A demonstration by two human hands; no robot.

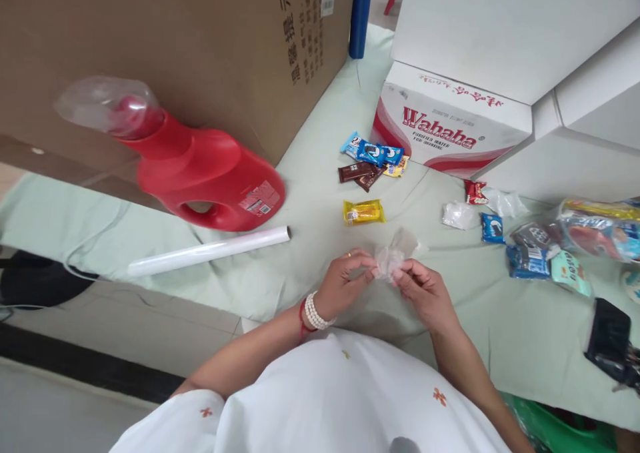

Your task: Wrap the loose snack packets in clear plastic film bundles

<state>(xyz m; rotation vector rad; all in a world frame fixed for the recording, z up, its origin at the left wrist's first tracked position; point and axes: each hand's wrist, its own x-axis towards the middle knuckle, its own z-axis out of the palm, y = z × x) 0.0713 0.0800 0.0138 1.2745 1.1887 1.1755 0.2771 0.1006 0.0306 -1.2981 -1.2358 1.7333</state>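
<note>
Between my two hands is a crumpled clear plastic bag (389, 261), held just above the cloth. My left hand (346, 281), with a beaded bracelet at the wrist, pinches its left side. On its right side the fingertips of my right hand (424, 293) are closed. Just beyond lies a yellow wrapped snack (364, 212). Farther back is a small pile with blue snack packets (373, 151) and brown wrapped bars (357, 171). Off to the right are a crumpled clear bag (459, 215), a red packet (475, 191) and a small blue packet (493, 228).
A red detergent jug (215, 173) stands at the left by a big cardboard box (200, 39). A white roll (210, 251) lies before it. The Wahaha carton (450, 129) is at the back. Bagged goods (600, 226) and a black object (607, 336) lie right on the green cloth (310, 239).
</note>
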